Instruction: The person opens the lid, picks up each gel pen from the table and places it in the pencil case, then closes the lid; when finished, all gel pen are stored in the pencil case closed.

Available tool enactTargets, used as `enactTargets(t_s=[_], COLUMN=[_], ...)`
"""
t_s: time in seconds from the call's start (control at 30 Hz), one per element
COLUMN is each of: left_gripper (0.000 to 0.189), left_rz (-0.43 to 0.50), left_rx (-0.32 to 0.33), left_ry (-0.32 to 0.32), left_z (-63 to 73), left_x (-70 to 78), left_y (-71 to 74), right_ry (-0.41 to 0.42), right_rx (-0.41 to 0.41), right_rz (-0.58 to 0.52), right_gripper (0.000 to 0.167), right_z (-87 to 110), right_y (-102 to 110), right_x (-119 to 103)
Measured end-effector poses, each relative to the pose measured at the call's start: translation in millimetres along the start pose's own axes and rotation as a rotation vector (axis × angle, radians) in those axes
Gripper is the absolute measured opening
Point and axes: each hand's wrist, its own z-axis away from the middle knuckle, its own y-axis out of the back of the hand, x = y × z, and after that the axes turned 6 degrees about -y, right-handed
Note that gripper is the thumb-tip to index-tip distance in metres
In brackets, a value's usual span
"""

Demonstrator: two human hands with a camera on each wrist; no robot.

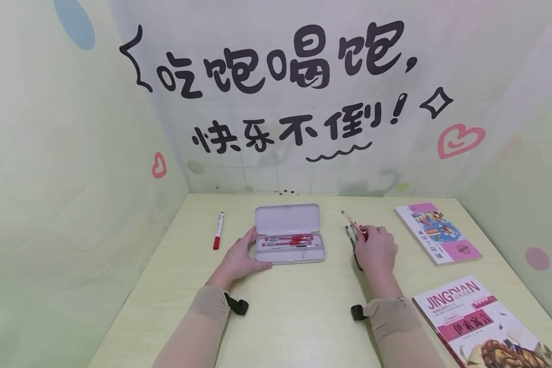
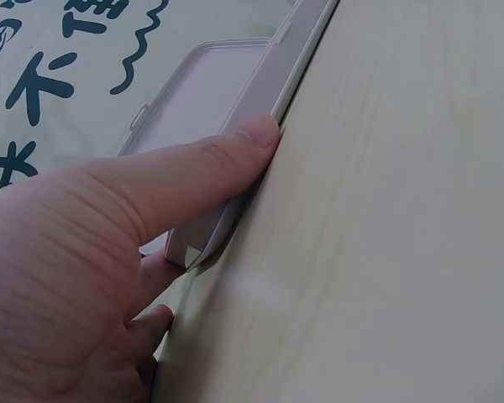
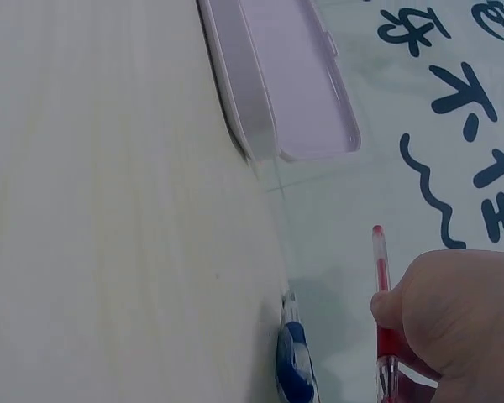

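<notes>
A pale pencil case point(image 1: 290, 262) lies on the table with its lid point(image 1: 287, 219) raised at the back. Inside are red pens point(image 1: 289, 238) and a slim dark-tipped pen point(image 1: 299, 246). My left hand point(image 1: 239, 259) grips the case's left end, thumb point(image 2: 235, 149) along the front wall and fingers round the corner. To the right of the case, my right hand point(image 1: 376, 251) pinches a red pen point(image 3: 381, 260), its clear end pointing up and away. Close beneath that hand lie further pens point(image 1: 351, 238), including a blue one point(image 3: 294, 361), partly hidden by the hand.
A white marker with a red cap point(image 1: 218, 231) lies left of the case. Two books are on the right: a pink-and-blue one point(image 1: 437, 232) farther back, and one with a lion picture point(image 1: 478, 322) near the front. A printed backdrop point(image 1: 276, 174) stands behind the table.
</notes>
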Motion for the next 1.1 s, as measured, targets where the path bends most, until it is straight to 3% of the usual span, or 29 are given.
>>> enactTargets(t_s=[0.53, 1.1], left_gripper=[0.132, 0.133], left_rz=[0.025, 0.015], left_rx=[0.002, -0.004], left_ry=[0.0, 0.008], left_z=[2.3, 1.3], left_x=[2.5, -1.2], left_y=[1.7, 0.2], right_ry=[0.274, 0.459], right_rx=[-0.037, -0.142], right_rz=[0.005, 0.063], right_gripper=[0.021, 0.015], right_z=[17.8, 31.4], right_y=[-30.0, -59.9], right_x=[-46.0, -91.4])
